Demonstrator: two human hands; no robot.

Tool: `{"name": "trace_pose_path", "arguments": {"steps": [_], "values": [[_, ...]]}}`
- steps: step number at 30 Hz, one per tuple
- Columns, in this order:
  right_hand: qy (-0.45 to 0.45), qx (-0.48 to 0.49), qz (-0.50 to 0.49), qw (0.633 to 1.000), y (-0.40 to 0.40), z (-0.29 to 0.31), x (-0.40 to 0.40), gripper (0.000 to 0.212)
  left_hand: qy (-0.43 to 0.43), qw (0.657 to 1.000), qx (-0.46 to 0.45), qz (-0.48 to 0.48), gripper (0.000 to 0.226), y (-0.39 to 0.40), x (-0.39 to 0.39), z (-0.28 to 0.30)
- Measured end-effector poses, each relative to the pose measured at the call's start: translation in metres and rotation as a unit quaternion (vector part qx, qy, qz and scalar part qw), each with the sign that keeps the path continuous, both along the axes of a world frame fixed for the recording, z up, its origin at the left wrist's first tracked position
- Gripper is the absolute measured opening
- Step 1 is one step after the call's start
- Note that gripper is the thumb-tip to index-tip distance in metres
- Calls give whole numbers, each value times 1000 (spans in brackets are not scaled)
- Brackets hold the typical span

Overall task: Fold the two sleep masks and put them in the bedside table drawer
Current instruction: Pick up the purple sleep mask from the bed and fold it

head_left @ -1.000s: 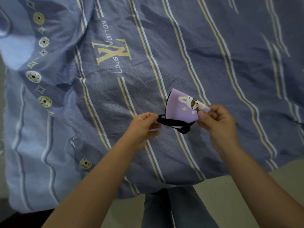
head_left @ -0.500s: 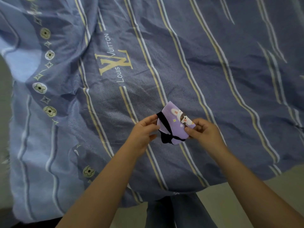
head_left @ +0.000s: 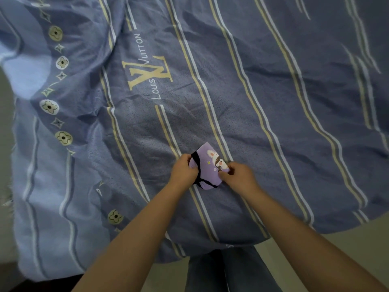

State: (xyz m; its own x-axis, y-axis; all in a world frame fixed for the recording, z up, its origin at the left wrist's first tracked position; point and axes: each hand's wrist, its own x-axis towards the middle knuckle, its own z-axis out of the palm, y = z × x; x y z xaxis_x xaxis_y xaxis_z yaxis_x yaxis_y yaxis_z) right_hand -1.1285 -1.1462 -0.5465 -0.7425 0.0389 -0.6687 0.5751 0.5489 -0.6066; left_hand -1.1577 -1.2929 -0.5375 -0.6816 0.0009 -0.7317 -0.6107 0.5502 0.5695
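Drawn closer together since a second ago, with the strap pulled back across the mask instead of stretched off to its left side. Folded smaller too, and lower over the bedding than before.

Head view: left hand (head_left: 184, 170) curled around the left edge of the purple sleep mask (head_left: 210, 167), fingers closed on fabric and black strap (head_left: 197, 165) alike. Right hand (head_left: 237, 175) pinching the right edge, thumb on top beside the printed rabbit cartoon (head_left: 217, 161), remaining fingers tucked beneath and out of sight. Held folded into a compact wedge between both hands, strap running down its left side and looping across the lower corner. Positioned just over the blue striped duvet (head_left: 273, 102), near its front edge; resting on the cloth or hanging slightly clear of it, impossible to say. Rumpled bedding spread across nearly everything else, yellow and white stripes running diagonally, a large yellow logo print (head_left: 150, 74) well up and left of the mask, a chain of flower motifs (head_left: 48, 106) along the far left. Blue trouser legs (head_left: 227, 270) and pale floor (head_left: 347, 234) below the duvet's edge. Only one mask visible.
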Motion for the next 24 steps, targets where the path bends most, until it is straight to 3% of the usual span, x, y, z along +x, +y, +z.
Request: {"name": "trace_pose_path", "arguments": {"steps": [3,6,10,14,16,19,24], "values": [[10,18,-1,1000,-1,-6,-4,30,42,997,2,58,24,4,1,-1],[13,3,-30,999,-1,-6,-5,10,52,998,11,44,24,5,6,-4],[13,-38,-47,998,-1,-1,0,16,70,996,14,48,20,1,11,-4],[30,-25,-42,998,-2,3,0,15,64,991,26,113,10,-3,12,-1],[41,-13,-20,999,-3,5,0,16,54,992,23,111,8,-7,14,1],[51,-7,28,998,-9,12,-2,16,39,994,17,103,26,-17,17,8],[128,28,148,980,-44,36,-16,19,75,983,11,168,19,-54,39,34]]}}
